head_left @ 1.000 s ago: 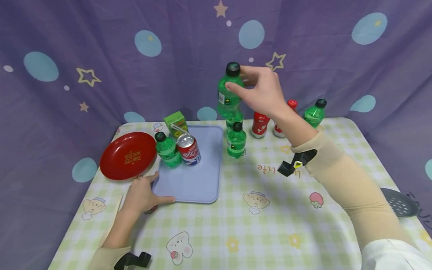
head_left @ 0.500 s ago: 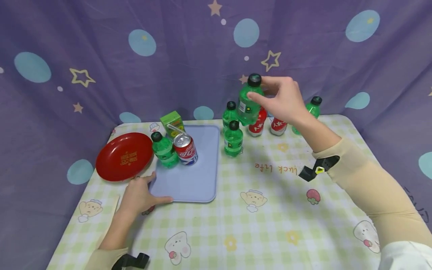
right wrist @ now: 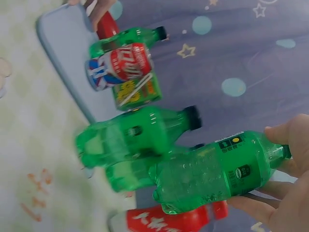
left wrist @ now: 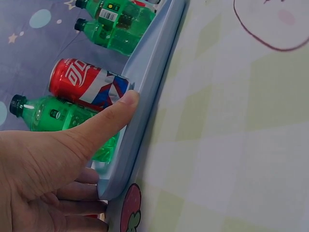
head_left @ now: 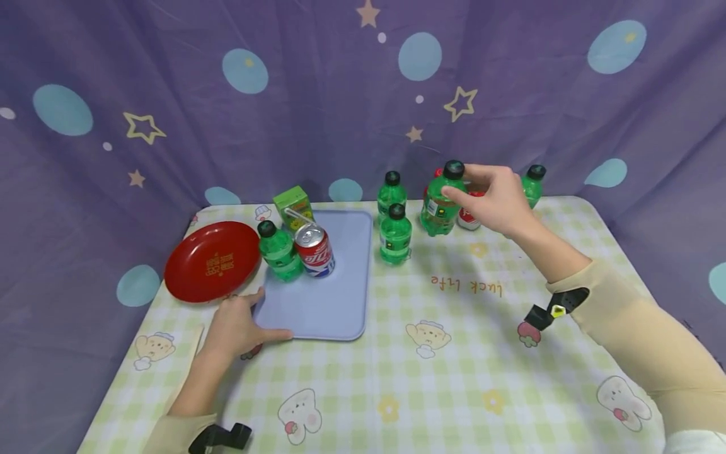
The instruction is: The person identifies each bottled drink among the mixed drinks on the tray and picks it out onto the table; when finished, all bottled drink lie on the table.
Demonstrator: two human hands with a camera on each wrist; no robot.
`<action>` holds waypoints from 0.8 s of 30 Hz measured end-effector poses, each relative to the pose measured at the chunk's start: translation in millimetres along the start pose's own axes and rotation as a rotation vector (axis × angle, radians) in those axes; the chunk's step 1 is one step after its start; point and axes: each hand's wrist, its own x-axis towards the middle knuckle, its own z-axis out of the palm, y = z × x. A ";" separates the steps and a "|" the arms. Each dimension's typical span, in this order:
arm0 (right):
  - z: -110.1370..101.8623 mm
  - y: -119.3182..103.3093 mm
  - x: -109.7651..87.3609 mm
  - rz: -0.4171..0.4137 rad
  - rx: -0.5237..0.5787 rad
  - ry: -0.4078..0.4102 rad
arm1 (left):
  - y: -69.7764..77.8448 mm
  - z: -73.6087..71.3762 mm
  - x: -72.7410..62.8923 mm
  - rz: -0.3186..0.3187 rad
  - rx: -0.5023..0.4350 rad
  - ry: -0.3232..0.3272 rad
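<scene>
My right hand (head_left: 499,198) grips a green soda bottle (head_left: 438,211) near its shoulder, thumb in front and fingers behind. It is almost upright at the back of the table; whether its base touches the cloth I cannot tell. Two more green bottles (head_left: 395,236) stand to its left, one behind the other. My left hand (head_left: 234,328) rests at the near left corner of a light blue tray (head_left: 317,315), thumb and fingers straight along its rim (left wrist: 145,92). On the tray are a soda can (head_left: 314,252), a green bottle (head_left: 280,255) and a green drink carton (head_left: 292,205) with a straw.
A red plate (head_left: 187,271) lies left of the tray. Red-labelled bottles (head_left: 469,219) stand behind the held bottle and right hand, partly hidden. Another green bottle (head_left: 532,186) is at the back right. A purple curtain (head_left: 317,126) hangs behind the table.
My right hand has carried the green bottle rightward and down, from above the two green bottles to in front of the red-labelled ones. The left hand stays at the tray corner.
</scene>
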 end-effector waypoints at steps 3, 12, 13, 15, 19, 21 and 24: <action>4.8 11.5 -4.5 -0.001 0.007 -0.002 | 0.2 -0.3 -0.2 -0.001 -0.004 -0.004; 23.3 44.4 -11.2 0.006 -0.012 -0.007 | -0.3 0.3 -1.0 -0.005 0.000 -0.011; 25.2 46.7 -11.0 0.006 -0.011 -0.010 | -0.3 0.2 -1.0 -0.003 0.000 -0.008; 28.2 51.4 -10.6 0.002 -0.011 -0.018 | -0.3 0.1 -0.8 -0.001 0.001 -0.004; 32.5 59.6 -9.7 0.002 -0.011 -0.026 | -0.2 0.4 -0.3 0.000 0.002 0.002; 34.1 62.8 -9.6 0.006 -0.010 -0.031 | -0.2 0.6 -0.2 0.001 0.001 0.004; 36.7 66.1 -9.5 0.010 -0.007 -0.038 | 0.0 0.2 -0.4 0.000 0.000 0.009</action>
